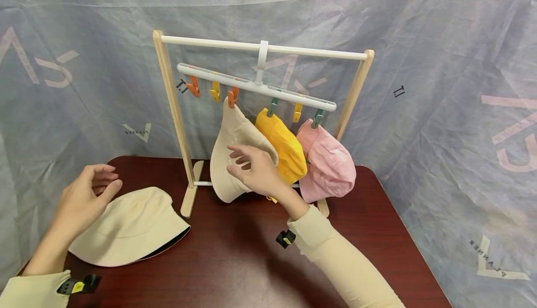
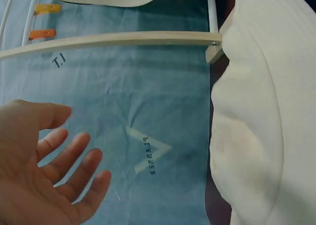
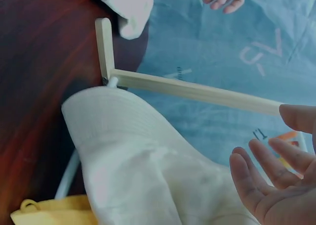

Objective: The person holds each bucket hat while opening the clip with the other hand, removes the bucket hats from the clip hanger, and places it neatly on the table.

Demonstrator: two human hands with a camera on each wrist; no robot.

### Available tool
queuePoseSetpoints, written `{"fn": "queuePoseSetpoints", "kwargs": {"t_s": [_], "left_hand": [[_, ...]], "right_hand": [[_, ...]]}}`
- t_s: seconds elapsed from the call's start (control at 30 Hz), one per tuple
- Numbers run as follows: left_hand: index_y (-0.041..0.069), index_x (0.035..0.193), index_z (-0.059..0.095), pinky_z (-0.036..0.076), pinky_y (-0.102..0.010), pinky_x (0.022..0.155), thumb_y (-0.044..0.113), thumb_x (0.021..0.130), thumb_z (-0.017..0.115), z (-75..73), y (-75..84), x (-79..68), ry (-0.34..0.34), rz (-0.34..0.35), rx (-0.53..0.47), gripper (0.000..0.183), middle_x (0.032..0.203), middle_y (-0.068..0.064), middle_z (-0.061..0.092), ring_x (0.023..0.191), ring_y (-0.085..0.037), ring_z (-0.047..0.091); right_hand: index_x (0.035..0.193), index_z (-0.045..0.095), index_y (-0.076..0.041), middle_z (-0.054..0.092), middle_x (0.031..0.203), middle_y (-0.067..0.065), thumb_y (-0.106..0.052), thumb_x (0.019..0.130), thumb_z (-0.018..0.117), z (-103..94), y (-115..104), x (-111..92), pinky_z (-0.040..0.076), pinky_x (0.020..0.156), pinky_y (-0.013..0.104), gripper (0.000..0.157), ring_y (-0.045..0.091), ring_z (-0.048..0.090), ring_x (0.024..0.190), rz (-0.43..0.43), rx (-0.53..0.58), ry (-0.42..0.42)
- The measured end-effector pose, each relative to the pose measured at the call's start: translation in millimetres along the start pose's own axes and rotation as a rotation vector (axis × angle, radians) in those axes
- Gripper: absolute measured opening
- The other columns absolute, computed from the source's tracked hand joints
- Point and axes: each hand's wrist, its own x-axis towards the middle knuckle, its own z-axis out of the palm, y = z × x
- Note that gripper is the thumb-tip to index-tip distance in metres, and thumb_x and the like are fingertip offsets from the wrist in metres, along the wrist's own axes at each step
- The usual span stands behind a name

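Observation:
My left hand (image 1: pixel 86 201) hovers beside a cream bucket hat (image 1: pixel 130 226) lying on the table at the left; its fingers are loosely bent around nothing, as the left wrist view also shows. The right hand (image 1: pixel 256 168) is in front of a second cream bucket hat (image 1: pixel 224 159), fingers spread and holding nothing. That hat hangs by its brim from an orange clothespin (image 1: pixel 232 97) on a white hanger (image 1: pixel 293 96). To its right, a green clip (image 1: pixel 272 106) bears a yellow hat (image 1: pixel 285 145), and another green clip (image 1: pixel 317 119) a pink hat (image 1: pixel 329 163).
A wooden rack (image 1: pixel 172 98) with a white top rail (image 1: pixel 209 43) stands on the dark red table (image 1: pixel 235 270). Bare clips hang on the hanger: an orange one (image 1: pixel 193 87) and yellow ones, one at left (image 1: pixel 215 92). Grey printed cloth (image 1: pixel 440 89) surrounds the table.

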Motion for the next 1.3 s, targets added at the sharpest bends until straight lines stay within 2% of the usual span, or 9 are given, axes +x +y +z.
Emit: {"fn": "queuePoseSetpoints", "kwargs": {"t_s": [0.07,0.27,0.5,0.63,0.83,1.0,1.13,1.23,1.3], "left_hand": [[0.004,0.137,0.056,0.039,0.002,0.081,0.019,0.103,0.070,3.0,6.2,2.6,0.013,0.010,-0.025,0.039,0.117,0.003,0.065,0.097,0.024,0.049],[0.006,0.142,0.053,0.037,0.001,0.087,0.020,0.104,0.070,15.0,21.9,9.4,0.030,0.042,-0.088,0.044,0.124,0.017,0.059,0.108,0.016,0.051],[0.009,0.144,0.054,0.039,-0.009,0.084,0.018,0.104,0.070,26.2,38.9,20.3,0.022,0.095,-0.103,0.044,0.133,-0.007,0.063,0.113,0.012,0.050],[0.011,0.144,0.055,0.038,-0.013,0.089,0.015,0.102,0.071,34.1,48.1,25.5,0.021,0.123,-0.135,0.045,0.135,-0.009,0.064,0.115,0.008,0.051],[0.009,0.142,0.056,0.036,-0.012,0.096,0.013,0.102,0.071,45.7,61.8,32.7,0.019,0.168,-0.172,0.044,0.136,-0.008,0.064,0.117,0.001,0.053],[0.010,0.145,0.054,0.038,-0.016,0.100,0.016,0.104,0.069,54.6,72.7,41.3,-0.022,0.203,-0.192,0.043,0.142,-0.007,0.062,0.122,-0.016,0.057],[0.011,0.146,0.052,0.043,-0.032,0.105,0.018,0.106,0.067,61.7,77.9,46.2,-0.059,0.200,-0.212,0.044,0.146,-0.007,0.059,0.128,-0.029,0.058],[0.009,0.147,0.052,0.044,-0.050,0.107,0.020,0.107,0.066,67.4,80.4,49.4,-0.075,0.194,-0.223,0.044,0.147,-0.011,0.058,0.131,-0.035,0.057],[0.008,0.147,0.051,0.043,-0.057,0.107,0.021,0.107,0.065,71.3,81.8,51.8,-0.084,0.191,-0.237,0.044,0.148,-0.013,0.057,0.133,-0.038,0.056]], "right_hand": [[0.147,0.062,-0.006,0.072,0.128,0.015,-0.012,0.099,0.074,-6.4,-2,1,0.062,0.094,0.042,0.050,0.030,0.073,0.109,-0.006,0.005,0.009],[0.148,0.060,-0.007,0.070,0.133,0.017,-0.014,0.100,0.074,-22.9,-1,3,0.060,0.097,0.045,0.050,0.035,0.071,0.116,0.000,0.022,0.026],[0.151,0.058,-0.008,0.065,0.140,0.021,-0.016,0.101,0.072,-38.1,-2,4,0.059,0.101,0.045,0.052,0.039,0.068,0.121,-0.025,0.008,0.048],[0.153,0.055,-0.005,0.063,0.142,0.022,-0.016,0.102,0.072,-43.1,-2,6,0.057,0.104,0.046,0.055,0.041,0.066,0.124,-0.016,0.026,0.059],[0.154,0.055,-0.006,0.062,0.144,0.018,-0.019,0.102,0.073,-52.2,-2,6,0.055,0.107,0.046,0.056,0.037,0.065,0.127,0.005,0.006,0.082],[0.154,0.054,-0.009,0.061,0.146,0.013,-0.022,0.102,0.073,-58.9,-2,6,0.054,0.108,0.042,0.057,0.030,0.064,0.128,0.004,-0.026,0.107],[0.155,0.054,-0.012,0.061,0.146,0.012,-0.023,0.102,0.073,-61.0,-1,8,0.052,0.110,0.039,0.058,0.028,0.063,0.130,0.006,-0.040,0.116],[0.156,0.053,-0.012,0.061,0.146,0.013,-0.024,0.102,0.074,-61.7,-1,9,0.051,0.112,0.043,0.059,0.031,0.062,0.132,0.003,-0.035,0.122],[0.156,0.052,-0.012,0.061,0.145,0.014,-0.023,0.101,0.074,-62.8,-2,10,0.051,0.112,0.046,0.060,0.033,0.062,0.133,0.002,-0.024,0.129]]}}
